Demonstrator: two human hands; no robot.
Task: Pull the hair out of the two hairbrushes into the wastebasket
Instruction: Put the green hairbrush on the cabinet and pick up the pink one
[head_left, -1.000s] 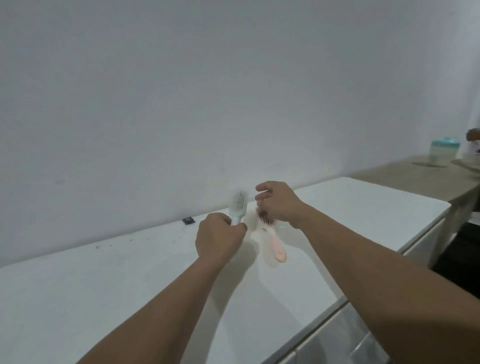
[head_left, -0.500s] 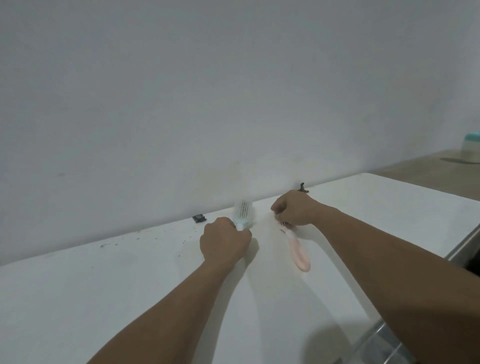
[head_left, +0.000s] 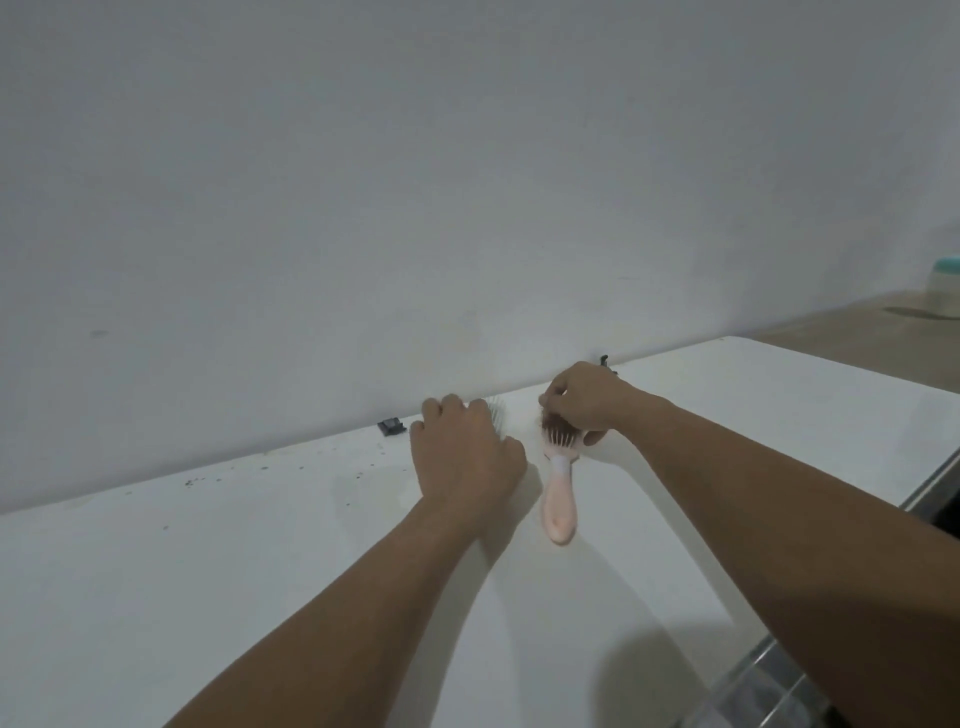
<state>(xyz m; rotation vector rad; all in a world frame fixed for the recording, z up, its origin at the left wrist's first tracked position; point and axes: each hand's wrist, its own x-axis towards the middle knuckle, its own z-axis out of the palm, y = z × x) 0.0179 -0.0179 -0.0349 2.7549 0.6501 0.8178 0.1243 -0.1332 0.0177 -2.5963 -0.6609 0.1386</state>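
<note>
A pink hairbrush (head_left: 560, 501) lies on the white table (head_left: 218, 587), handle toward me, with a clump of dark hair (head_left: 549, 420) in its bristles. My right hand (head_left: 584, 399) is closed over the brush head, fingertips at the hair. To its left, my left hand (head_left: 465, 452) is wrapped palm down around a pale hairbrush (head_left: 496, 410). That brush is held low against the table, and only its bristled head shows past my fingers. No wastebasket is in view.
A small black object (head_left: 390, 427) and another dark bit (head_left: 605, 360) lie along the wall. The table's edge (head_left: 935, 480) runs down the right side, with tiled floor below it. A teal-lidded container (head_left: 944, 288) stands on a brown counter (head_left: 857, 338) at the far right.
My left hand has lowered the pale brush from upright to flat near the table. My right hand and the pink brush have shifted right, apart from it, and the dark hair now shows.
</note>
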